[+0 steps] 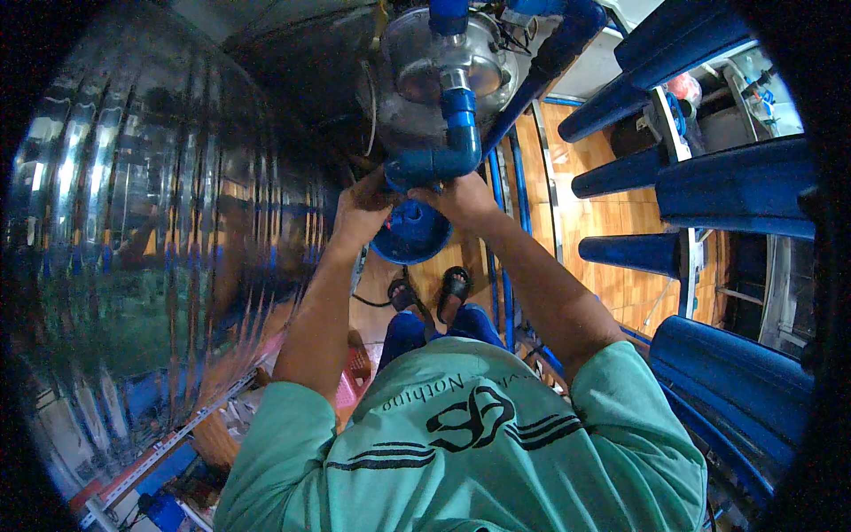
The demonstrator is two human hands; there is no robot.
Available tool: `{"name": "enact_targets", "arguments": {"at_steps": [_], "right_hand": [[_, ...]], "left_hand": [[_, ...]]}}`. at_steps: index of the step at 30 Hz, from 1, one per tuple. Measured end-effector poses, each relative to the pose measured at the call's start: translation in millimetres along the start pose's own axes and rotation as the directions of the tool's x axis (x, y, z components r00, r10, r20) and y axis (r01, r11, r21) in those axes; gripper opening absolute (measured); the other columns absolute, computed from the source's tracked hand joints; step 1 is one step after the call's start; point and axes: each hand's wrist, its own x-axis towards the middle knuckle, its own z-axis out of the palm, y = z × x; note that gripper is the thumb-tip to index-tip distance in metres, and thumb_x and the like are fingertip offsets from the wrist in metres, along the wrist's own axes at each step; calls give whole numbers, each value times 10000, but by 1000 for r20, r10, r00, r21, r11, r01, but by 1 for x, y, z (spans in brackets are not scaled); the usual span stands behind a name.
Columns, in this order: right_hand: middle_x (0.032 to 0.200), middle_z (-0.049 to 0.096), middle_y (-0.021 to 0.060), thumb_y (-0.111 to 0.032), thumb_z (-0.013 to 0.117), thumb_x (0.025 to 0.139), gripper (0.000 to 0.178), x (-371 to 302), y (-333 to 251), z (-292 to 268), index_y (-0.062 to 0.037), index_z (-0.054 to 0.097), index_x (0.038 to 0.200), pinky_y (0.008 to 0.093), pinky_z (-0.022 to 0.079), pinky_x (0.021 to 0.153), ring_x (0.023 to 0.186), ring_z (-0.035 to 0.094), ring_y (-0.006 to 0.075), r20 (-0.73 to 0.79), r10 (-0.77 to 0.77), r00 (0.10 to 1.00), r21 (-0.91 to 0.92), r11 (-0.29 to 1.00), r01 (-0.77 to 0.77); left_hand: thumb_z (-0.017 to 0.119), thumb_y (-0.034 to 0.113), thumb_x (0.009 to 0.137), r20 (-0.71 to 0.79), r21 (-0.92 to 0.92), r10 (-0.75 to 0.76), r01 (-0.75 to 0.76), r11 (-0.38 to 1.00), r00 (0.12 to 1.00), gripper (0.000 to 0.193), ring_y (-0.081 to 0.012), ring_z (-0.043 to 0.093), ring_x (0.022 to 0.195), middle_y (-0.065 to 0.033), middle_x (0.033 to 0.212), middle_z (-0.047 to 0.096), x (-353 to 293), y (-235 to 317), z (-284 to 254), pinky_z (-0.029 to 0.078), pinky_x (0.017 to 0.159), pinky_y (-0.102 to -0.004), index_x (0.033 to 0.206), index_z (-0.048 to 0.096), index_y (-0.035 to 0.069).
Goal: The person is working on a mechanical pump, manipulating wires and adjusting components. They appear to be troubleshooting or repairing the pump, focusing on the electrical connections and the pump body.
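A blue plastic pipe comes down from a shiny metal tank, turns at an elbow and runs left. At its left end, my left hand is closed, fingers curled up around the pipe's side. My right hand is closed just under the same stretch of pipe, its fingertips partly hidden beneath it. Whether a small part sits between the hands cannot be seen. Directly below them, a blue bucket stands on the floor, with something blue and a bit of red inside.
A large ribbed metal tank fills the left side. Thick blue pipes on a metal frame stand at the right, above a wood-patterned floor. Thin blue pipes run close by my right forearm. A pink basket is near my left elbow.
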Motion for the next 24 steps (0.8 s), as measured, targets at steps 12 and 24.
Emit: {"name": "enact_targets", "arguments": {"at_steps": [12, 24], "right_hand": [[1116, 674, 127, -240, 775, 798, 423, 11, 19, 25, -106, 611, 1164, 395, 490, 907, 1046, 634, 303, -61, -45, 997, 347, 936, 64], [1158, 613, 125, -214, 708, 850, 428, 18, 44, 39, -27, 570, 1209, 373, 450, 953, 1087, 573, 232, -45, -296, 954, 219, 929, 299]], "left_hand": [[785, 201, 791, 80, -118, -39, 49, 992, 996, 488, -179, 682, 956, -119, 1008, 708, 13, 38, -26, 525, 790, -310, 1222, 600, 66], [730, 285, 836, 25, -360, -452, 430, 828, 892, 576, -242, 637, 1046, -141, 1245, 609, -76, -154, 38, 496, 900, -372, 1349, 507, 147]]}}
